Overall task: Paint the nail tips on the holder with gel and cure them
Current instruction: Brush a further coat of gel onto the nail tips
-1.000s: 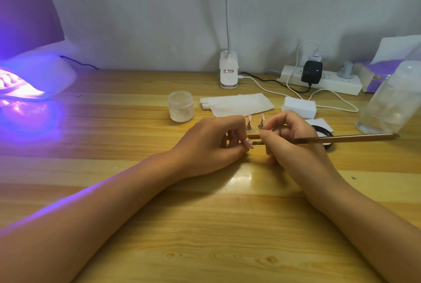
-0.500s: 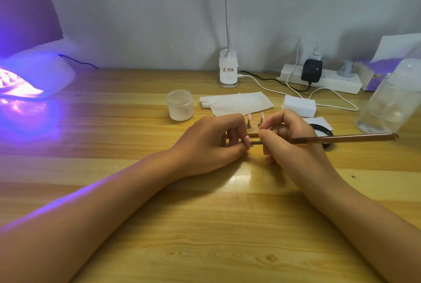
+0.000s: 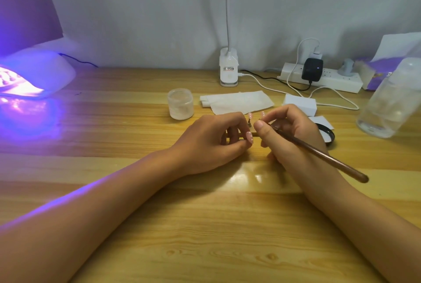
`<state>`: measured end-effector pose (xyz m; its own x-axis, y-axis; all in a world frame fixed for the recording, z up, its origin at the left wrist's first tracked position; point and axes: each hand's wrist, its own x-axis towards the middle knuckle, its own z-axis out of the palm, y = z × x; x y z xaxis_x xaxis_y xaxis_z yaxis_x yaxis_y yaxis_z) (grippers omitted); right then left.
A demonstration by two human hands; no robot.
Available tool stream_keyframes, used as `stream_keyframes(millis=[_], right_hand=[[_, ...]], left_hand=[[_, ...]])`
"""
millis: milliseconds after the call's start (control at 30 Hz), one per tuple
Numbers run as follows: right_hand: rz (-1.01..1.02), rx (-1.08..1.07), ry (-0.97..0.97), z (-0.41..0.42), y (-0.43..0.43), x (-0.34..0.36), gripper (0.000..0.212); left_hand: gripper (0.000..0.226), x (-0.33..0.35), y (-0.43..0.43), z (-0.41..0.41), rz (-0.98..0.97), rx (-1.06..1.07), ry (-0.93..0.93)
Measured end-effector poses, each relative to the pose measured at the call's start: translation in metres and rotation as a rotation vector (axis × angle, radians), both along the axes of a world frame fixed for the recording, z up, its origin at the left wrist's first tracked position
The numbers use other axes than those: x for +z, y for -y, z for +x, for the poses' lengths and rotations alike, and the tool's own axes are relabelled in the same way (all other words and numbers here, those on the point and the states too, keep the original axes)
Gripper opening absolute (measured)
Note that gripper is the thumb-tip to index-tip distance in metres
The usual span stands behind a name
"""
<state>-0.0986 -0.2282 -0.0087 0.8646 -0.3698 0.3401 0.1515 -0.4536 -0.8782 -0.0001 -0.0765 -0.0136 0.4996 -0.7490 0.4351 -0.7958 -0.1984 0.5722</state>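
Brown brush (image 3: 319,152) handle has swung downward in right hand (image 3: 293,156).

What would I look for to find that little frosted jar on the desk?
Start at the white lamp base against the back wall, mid-desk. Come forward and left: the jar stands left of the folded white tissue, just beyond the left hand. It is short, round and cloudy white, unlike the tall clear bottle far right.

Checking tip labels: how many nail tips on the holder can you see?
2 clear. Left nail tip stands past the left hand; right nail tip beside the right hand's forefinger. Pink nail at the left thumb is unclear; hands may hide more.
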Motion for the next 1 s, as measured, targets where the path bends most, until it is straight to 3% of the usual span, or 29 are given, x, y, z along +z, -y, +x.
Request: stream_keyframes(millis=[300, 500, 1000], right_hand=[[-0.071, 0.038, 0.044, 0.0012, 0.0001, -0.0040, 0.006], [-0.232, 0.074, 0.007, 0.0016, -0.0018, -0.0052, 0.033], [-0.224, 0.048, 0.079, 0.0010, -0.0008, -0.0050, 0.034]], left_hand=[[0.010, -0.0013, 0.0002, 0.0010, 0.003, 0.003, -0.019], [0.008, -0.0019, 0.0006, 0.0015, -0.014, 0.019, -0.017], [0.008, -0.0014, -0.0004, 0.0030, -0.039, 0.039, 0.031]])
